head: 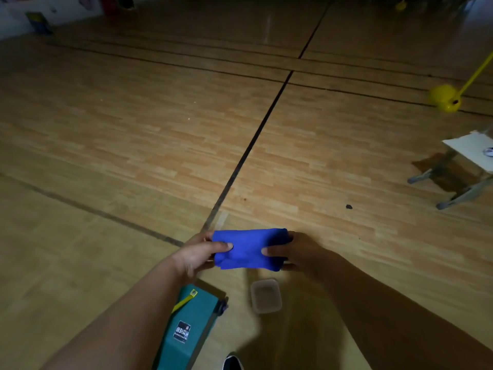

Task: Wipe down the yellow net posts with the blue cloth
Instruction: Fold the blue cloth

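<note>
Blue cloth (249,248) is folded and you grip it with both hands, left hand (198,253) and right hand (297,252), above the floor (133,129), far from the yellow post (477,72).

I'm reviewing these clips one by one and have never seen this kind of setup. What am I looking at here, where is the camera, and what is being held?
There is no machine: a person wears one wide-angle camera on the head, looking forward and down at bare arms over a wooden gym floor. The left hand and right hand each grip one end of a folded blue cloth. Below the hands, on the floor, lie a teal bag and a small clear plastic container. Far right stands a yellow net post on its round yellow base, not yet touched. A low table with a white top sits at the right edge.
</note>
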